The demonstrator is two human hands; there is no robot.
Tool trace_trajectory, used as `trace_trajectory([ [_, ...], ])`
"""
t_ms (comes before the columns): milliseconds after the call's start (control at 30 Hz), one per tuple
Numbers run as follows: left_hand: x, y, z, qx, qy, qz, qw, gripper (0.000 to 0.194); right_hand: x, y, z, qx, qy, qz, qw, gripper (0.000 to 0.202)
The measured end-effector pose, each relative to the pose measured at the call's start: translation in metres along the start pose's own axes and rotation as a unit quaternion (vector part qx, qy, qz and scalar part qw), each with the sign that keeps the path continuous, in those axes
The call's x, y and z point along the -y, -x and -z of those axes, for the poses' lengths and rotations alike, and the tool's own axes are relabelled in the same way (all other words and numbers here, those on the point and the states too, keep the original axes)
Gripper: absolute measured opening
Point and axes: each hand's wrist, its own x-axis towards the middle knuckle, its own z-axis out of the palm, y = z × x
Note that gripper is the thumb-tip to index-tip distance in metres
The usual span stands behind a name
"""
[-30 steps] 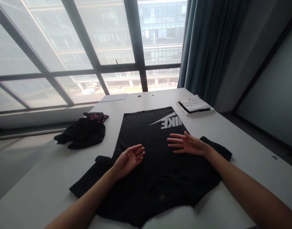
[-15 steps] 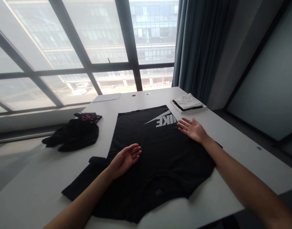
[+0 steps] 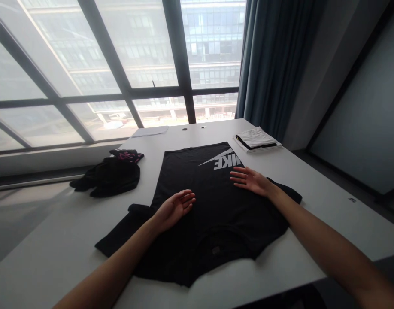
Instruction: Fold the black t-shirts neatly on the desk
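Note:
A black T-shirt (image 3: 210,201) with a white NIKE print lies spread on the white table (image 3: 325,193), its neckline towards me and its hem towards the window. Over the left part of the shirt is my left hand (image 3: 174,209), palm turned inward, fingers stretched out and holding nothing. My right hand (image 3: 250,180) is over the right part, just below the print, with its fingers apart and nothing in them. Whether either hand touches the cloth I cannot tell. My right forearm partly covers the right sleeve.
A crumpled black garment (image 3: 111,176) with a pink-patterned piece lies at the left. Folded white and black cloths (image 3: 256,139) are stacked at the back right. White paper (image 3: 150,131) lies at the far left edge, near the window. A blue curtain (image 3: 274,64) hangs behind.
My right hand has moved left, inward over the shirt, while my left hand keeps nearly the same place over it. The whole view has shifted slightly. The shirt looks unchanged.

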Motion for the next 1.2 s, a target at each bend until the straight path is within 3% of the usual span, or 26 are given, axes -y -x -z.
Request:
trace_trajectory([
  [67,0.001,0.002,-0.002,-0.001,-0.004,-0.002,1.0,0.016,0.001,0.002,-0.003,-0.012,-0.007,0.005,1.0,0.041],
  [167,0.001,0.002,-0.004,-0.002,-0.011,-0.006,1.0,0.014,0.001,0.007,-0.01,0.068,0.006,-0.058,0.996,0.041],
  [233,0.002,0.002,-0.003,-0.004,-0.02,-0.009,1.0,0.014,0.0,0.006,-0.012,0.078,0.014,-0.082,0.993,0.04],
  [333,0.001,0.003,-0.003,0.014,-0.07,-0.035,0.997,0.014,-0.003,-0.002,-0.006,-0.06,-0.018,-0.018,0.998,0.03],
  [400,0.002,0.008,-0.006,0.051,-0.181,-0.101,0.977,0.018,-0.004,-0.008,0.0,-0.155,-0.051,0.043,0.986,0.024],
  [467,0.006,0.016,-0.013,0.098,-0.36,-0.198,0.907,0.024,-0.003,-0.011,0.004,-0.189,-0.07,0.079,0.976,0.023],
  [567,0.017,0.029,-0.025,0.147,-0.592,-0.294,0.736,0.035,-0.002,-0.01,0.0,-0.187,-0.06,0.108,0.975,0.025],
  [600,0.022,0.032,-0.028,0.158,-0.632,-0.305,0.694,0.04,-0.002,-0.009,-0.004,-0.179,-0.05,0.11,0.976,0.026],
  [633,0.026,0.035,-0.03,0.168,-0.658,-0.308,0.667,0.045,-0.004,-0.008,-0.01,-0.164,-0.038,0.108,0.98,0.027],
  [700,0.033,0.039,-0.032,0.189,-0.682,-0.298,0.641,0.051,-0.008,-0.007,-0.02,-0.127,-0.009,0.09,0.988,0.03],
  [867,0.037,0.039,-0.029,0.209,-0.681,-0.293,0.638,0.055,-0.019,-0.008,-0.034,-0.098,0.058,0.028,0.993,0.032],
  [1133,0.033,0.045,-0.041,0.216,-0.631,-0.279,0.691,0.047,-0.019,-0.008,-0.028,-0.112,0.061,0.018,0.992,0.031],
  [1200,0.031,0.05,-0.047,0.242,-0.638,-0.28,0.675,0.046,-0.021,-0.01,-0.028,-0.115,0.078,0.029,0.99,0.029],
])
